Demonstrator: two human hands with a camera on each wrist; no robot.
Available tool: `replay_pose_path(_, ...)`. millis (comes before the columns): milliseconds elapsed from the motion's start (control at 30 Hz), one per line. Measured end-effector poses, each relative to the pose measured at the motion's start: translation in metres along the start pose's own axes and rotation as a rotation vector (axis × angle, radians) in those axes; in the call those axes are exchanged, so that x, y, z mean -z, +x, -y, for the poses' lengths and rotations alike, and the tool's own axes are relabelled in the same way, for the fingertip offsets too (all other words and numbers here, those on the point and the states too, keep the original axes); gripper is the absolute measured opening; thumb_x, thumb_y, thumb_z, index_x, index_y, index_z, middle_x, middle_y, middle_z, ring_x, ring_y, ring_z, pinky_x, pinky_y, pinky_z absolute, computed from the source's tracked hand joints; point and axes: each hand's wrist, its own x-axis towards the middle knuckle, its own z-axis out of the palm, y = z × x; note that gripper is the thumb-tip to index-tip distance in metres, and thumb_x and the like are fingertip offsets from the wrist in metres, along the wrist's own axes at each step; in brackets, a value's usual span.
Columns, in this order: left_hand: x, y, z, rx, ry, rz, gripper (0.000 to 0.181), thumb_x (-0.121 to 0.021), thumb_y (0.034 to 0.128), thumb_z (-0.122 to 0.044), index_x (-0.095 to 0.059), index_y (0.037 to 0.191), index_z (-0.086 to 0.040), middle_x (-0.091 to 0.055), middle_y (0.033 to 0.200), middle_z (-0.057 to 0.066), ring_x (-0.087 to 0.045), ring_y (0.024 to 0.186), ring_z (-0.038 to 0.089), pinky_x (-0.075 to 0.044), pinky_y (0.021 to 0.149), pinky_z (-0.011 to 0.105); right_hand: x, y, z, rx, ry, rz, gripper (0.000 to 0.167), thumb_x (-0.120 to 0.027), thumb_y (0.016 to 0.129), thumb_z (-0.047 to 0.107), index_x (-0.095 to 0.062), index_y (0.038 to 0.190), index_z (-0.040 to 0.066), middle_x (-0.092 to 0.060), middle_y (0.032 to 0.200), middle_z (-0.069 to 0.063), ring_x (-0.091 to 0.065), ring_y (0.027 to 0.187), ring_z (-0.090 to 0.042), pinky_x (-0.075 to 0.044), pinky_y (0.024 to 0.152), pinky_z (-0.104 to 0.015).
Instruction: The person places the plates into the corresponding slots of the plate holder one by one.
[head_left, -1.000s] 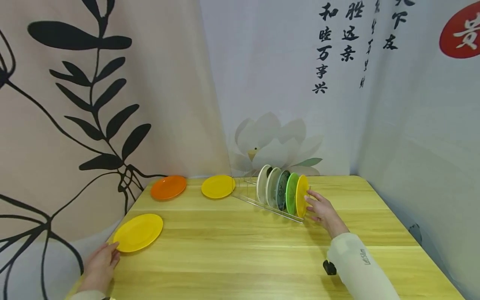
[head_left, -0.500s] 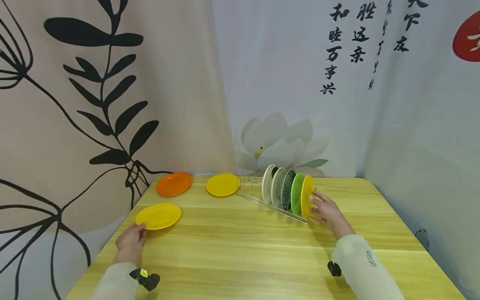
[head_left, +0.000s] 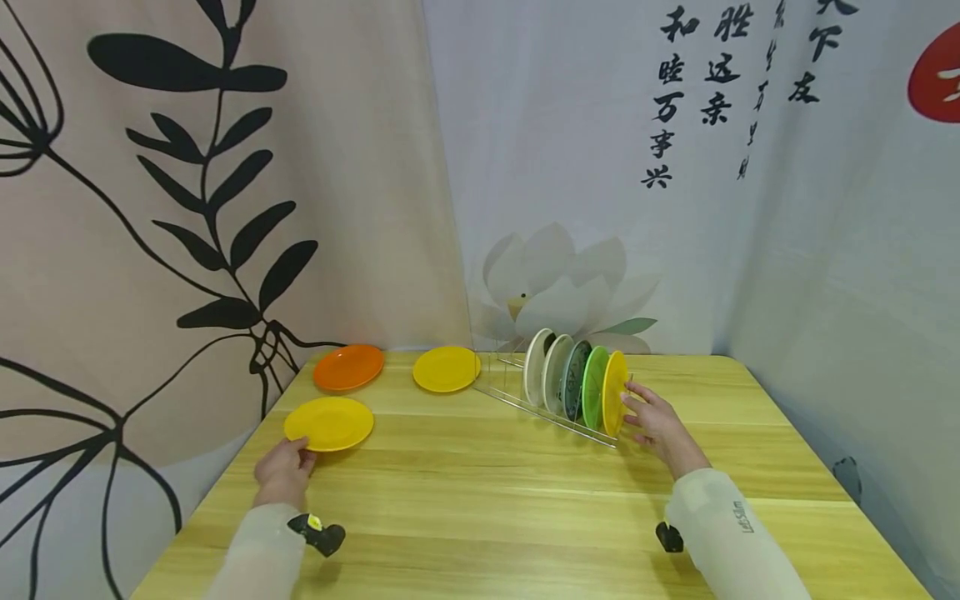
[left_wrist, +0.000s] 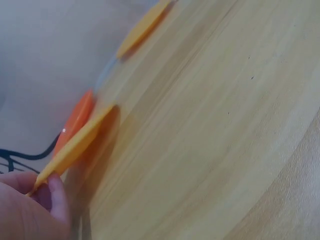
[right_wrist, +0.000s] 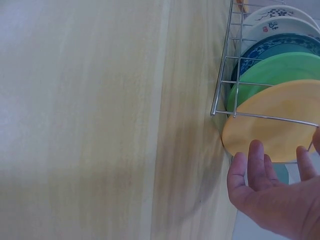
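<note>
One yellow plate (head_left: 328, 423) juts from your left hand (head_left: 285, 473), which pinches its near rim; carrying it seems the step in hand; the next move likely needs a steady pinch; your right hand (head_left: 663, 423), fingers loosely spread, is at the wire rack (right_wrist: 275, 118), contact unclear; beyond your left, an orange plate (head_left: 348, 367).

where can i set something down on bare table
The table is bare across its middle, between the left hand and right hand, and again from the right sleeve to its right edge. It is crowded at the wire rack, holding five plates, and left of that around the orange plate, far yellow plate and held yellow plate.
</note>
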Motion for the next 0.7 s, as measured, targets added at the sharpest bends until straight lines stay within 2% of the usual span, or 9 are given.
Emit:
replay_pose_path(100, -0.002, 0.000, 0.002, -0.002, 0.022, 0.034, 0.059, -0.059, 0.0934, 0.006, -0.041, 0.148, -0.007, -0.049, 0.128, 0.002, -0.048, 0.120, 0.015, -0.048, 0.099, 0.027, 0.001, 0.001, -0.001, 0.004, -0.009, 0.009, 0.062, -0.046, 0.105, 0.038, -0.021, 0.159, 0.018, -0.025, 0.156, -0.021, -0.034, 0.137, -0.041, -0.039, 0.082, -0.039)
replay_pose_path(200, -0.005, 0.002, 0.004, -0.021, 0.080, 0.068, 0.057, -0.056, 0.0961, 0.002, -0.040, 0.150, -0.008, -0.046, 0.130, 0.003, -0.047, 0.122, 0.017, -0.049, 0.098, 0.028, 0.001, 0.002, -0.001, 0.003, -0.012, 0.009, 0.063, -0.045, 0.105, 0.039, -0.021, 0.159, 0.018, -0.025, 0.156, -0.021, -0.034, 0.137, -0.040, -0.040, 0.081, -0.038)
replay_pose_path(333, -0.009, 0.004, 0.006, -0.056, 0.149, 0.150, 0.055, -0.053, 0.0993, -0.004, -0.035, 0.152, -0.010, -0.039, 0.144, 0.007, -0.047, 0.125, 0.019, -0.049, 0.098, 0.027, 0.002, 0.001, -0.001, 0.003, -0.017, 0.005, 0.063, -0.046, 0.105, 0.039, -0.021, 0.159, 0.018, -0.026, 0.156, -0.020, -0.035, 0.136, -0.040, -0.040, 0.082, -0.038)
replay_pose_path(433, -0.013, 0.002, 0.006, -0.085, 0.186, 0.217, 0.052, -0.052, 0.1006, -0.007, -0.034, 0.149, -0.010, -0.035, 0.148, 0.008, -0.047, 0.126, 0.020, -0.049, 0.098, 0.027, 0.002, 0.001, -0.001, 0.003, -0.018, 0.007, 0.063, -0.046, 0.105, 0.039, -0.021, 0.159, 0.018, -0.025, 0.157, -0.021, -0.035, 0.137, -0.040, -0.039, 0.083, -0.040)
replay_pose_path(567, -0.021, -0.004, 0.003, -0.112, 0.186, 0.290, 0.045, -0.051, 0.1011, -0.008, -0.037, 0.144, -0.010, -0.041, 0.137, 0.004, -0.050, 0.120, 0.019, -0.048, 0.101, 0.029, 0.002, 0.001, -0.001, 0.004, -0.019, 0.006, 0.064, -0.046, 0.105, 0.040, -0.021, 0.159, 0.018, -0.024, 0.157, -0.021, -0.035, 0.137, -0.041, -0.039, 0.085, -0.041)
replay_pose_path(700, -0.033, -0.013, -0.003, -0.122, 0.162, 0.341, 0.049, -0.052, 0.1010, -0.008, -0.035, 0.147, -0.011, -0.046, 0.125, 0.002, -0.056, 0.107, 0.015, -0.049, 0.098, 0.028, 0.001, 0.001, 0.000, -0.002, -0.019, -0.005, 0.063, -0.046, 0.105, 0.039, -0.022, 0.159, 0.018, -0.025, 0.157, -0.021, -0.036, 0.136, -0.040, -0.039, 0.084, -0.041)
